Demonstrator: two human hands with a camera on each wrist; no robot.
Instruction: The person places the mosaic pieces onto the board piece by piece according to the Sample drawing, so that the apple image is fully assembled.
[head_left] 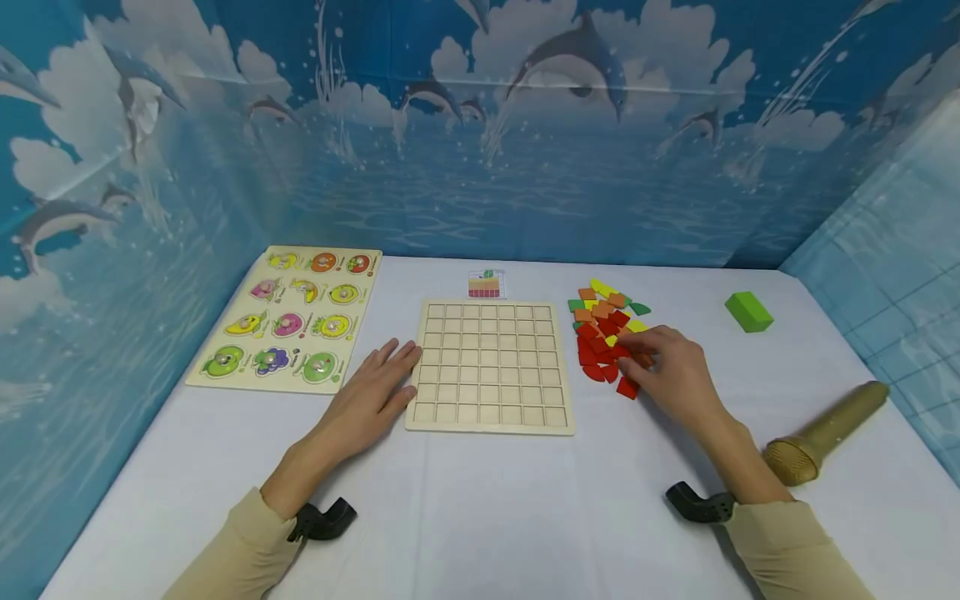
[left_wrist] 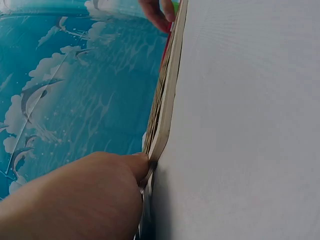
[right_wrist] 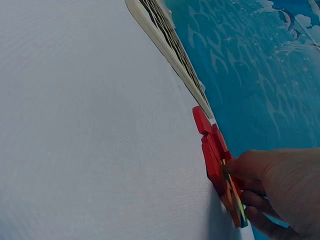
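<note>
A square wooden board with a grid of recessed cells (head_left: pixel 491 432) lies flat in the middle of the white table. My left hand (head_left: pixel 372 402) rests at its left edge with the fingers extended, thumb and fingertips right at the rim; the left wrist view shows the thumb against the board's corner. At the right, my right hand (head_left: pixel 671 371) reaches into a loose pile of flat coloured pieces (head_left: pixel 587 350), mostly red, with orange, yellow and green ones behind. Its thumb and bent fingers touch red pieces (right_wrist: pixel 215 165); I cannot tell whether one is pinched.
A small printed picture card (head_left: pixel 486 284) lies behind the board. Left of it is a fruit puzzle board (head_left: pixel 281 379). A green block (head_left: pixel 748 312) stands at the back right, and a gold microphone (head_left: pixel 832 429) lies beside my right forearm. A dolphin-print curtain (head_left: pixel 480 192) closes off the back.
</note>
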